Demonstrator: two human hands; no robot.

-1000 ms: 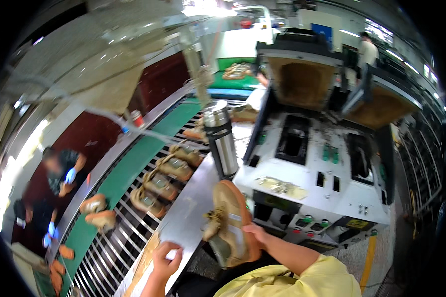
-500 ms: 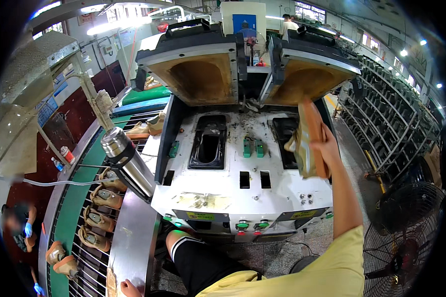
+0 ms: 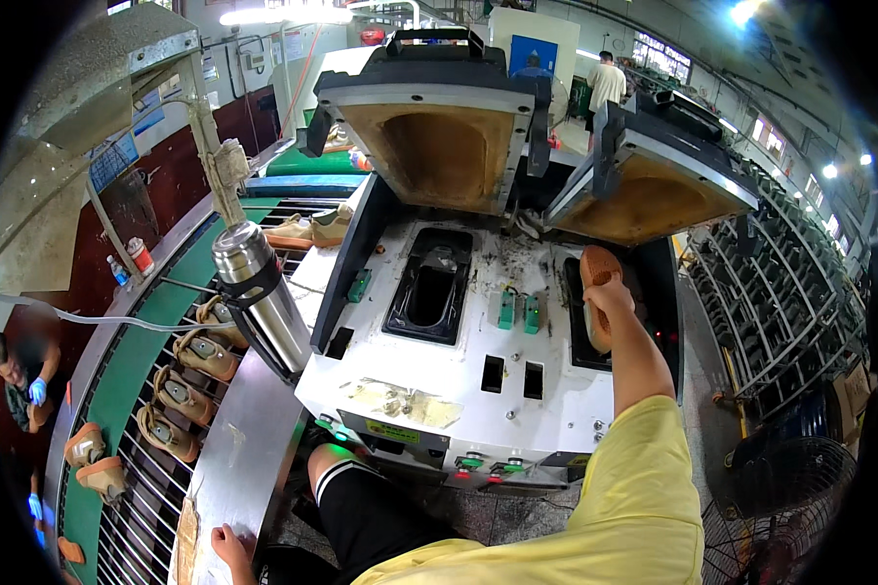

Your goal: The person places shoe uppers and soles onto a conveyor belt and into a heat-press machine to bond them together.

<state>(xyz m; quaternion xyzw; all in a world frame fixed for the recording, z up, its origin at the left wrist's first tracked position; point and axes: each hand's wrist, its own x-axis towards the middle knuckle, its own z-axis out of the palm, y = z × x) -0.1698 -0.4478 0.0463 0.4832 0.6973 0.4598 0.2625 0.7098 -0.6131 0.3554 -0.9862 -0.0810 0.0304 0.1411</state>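
Gripping an upturned shoe in the right hand, around its middle, tan-orange outsole uppermost. Held over the right-hand black-framed well of a white two-station press, just in front of the raised right lid. Hard to say, behind the hand and forearm, whether fully seated or merely touching the frame.

Down by the edge of the metal side table, the left hand (nothing visible in it, but too cut off to make out how far closed).

Judging from this, probably at the loading step, with the left-hand well uncovered too, beneath its own raised lid. Next, most likely, a matter of lining up toe and heel with the well's outline, pressing down until level, then letting go and withdrawing the forearm before closing any lid. Perhaps afterwards, reaching left for another from the row of tan shoes beside the green belt.
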